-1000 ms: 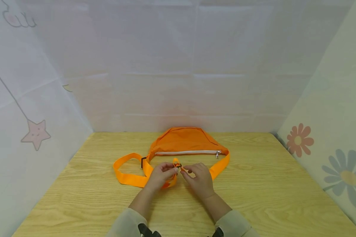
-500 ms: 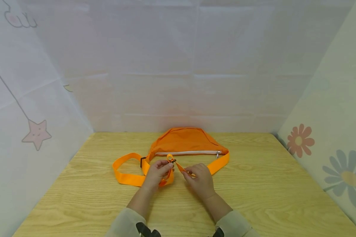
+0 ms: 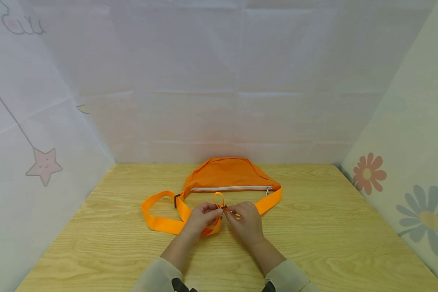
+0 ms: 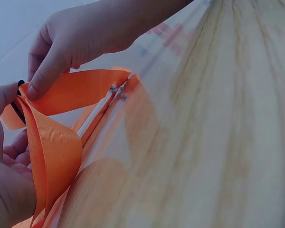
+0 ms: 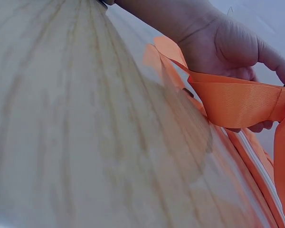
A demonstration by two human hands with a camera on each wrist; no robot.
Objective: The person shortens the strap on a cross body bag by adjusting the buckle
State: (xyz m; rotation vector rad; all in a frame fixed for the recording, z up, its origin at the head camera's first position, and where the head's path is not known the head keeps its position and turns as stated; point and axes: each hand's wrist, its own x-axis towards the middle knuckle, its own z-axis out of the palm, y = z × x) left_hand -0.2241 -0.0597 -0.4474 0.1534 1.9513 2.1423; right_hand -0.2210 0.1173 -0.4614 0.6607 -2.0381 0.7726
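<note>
An orange waist bag [image 3: 230, 172] lies at the far side of the table, its white zipper [image 3: 230, 188] facing me. My left hand [image 3: 200, 219] pinches a black strap slider [image 4: 21, 104] with orange webbing looped through it. A small webbing loop [image 3: 219, 195] stands up above the fingers. My right hand [image 3: 246, 221] pinches the orange strap [image 4: 80, 90] that runs from the bag's right end, with its thumb right at the slider. In the right wrist view the strap's folded part [image 5: 242, 102] hangs in front of the left hand [image 5: 228, 47].
A second black slider [image 3: 177, 200] sits on the strap near the bag's left end. Slack strap [image 3: 160, 224] curves over the wooden table [image 3: 314, 243] on the left. Printed cloth walls [image 3: 219, 81] rise behind the table and on both sides.
Half a second ago my hands were farther apart with the strap stretched between them. The left hand has since come right with its slider, and the fingertips of both hands now meet.
</note>
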